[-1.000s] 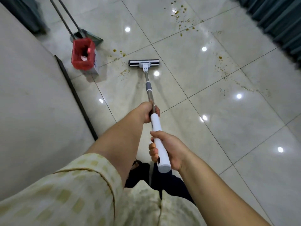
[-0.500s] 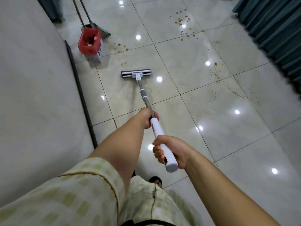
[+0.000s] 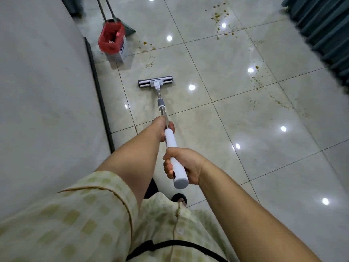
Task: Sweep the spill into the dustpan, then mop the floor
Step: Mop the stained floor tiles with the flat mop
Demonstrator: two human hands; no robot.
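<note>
Left hand (image 3: 163,127) is curling around the mop (image 3: 160,104) where its bare metal shaft is meeting the white grip, the arm stretching forward alongside the pale wall (image 3: 47,91) on the left. Far ahead by that wall, a bin (image 3: 113,42) lined with a red bag is standing on the tiled floor (image 3: 264,148), with a green sweeping tool (image 3: 130,29) on thin handles leaning just behind it; whether it is a dustpan or a broom I cannot tell. Beyond the left hand the shaft is running away from the person, through a grey collar, down to a flat grey-and-white mop head (image 3: 155,83) lying crosswise on the tile, well short of the bin. Right hand (image 3: 187,165) is grasping the white grip nearer the body, fingers wrapping it just above the rounded end cap, which is sticking out below the fist. Yellowish-brown crumbs of spill (image 3: 219,17) are lying scattered, some near the bin, others trailing further right toward the dark teal curtain (image 3: 321,35).
</note>
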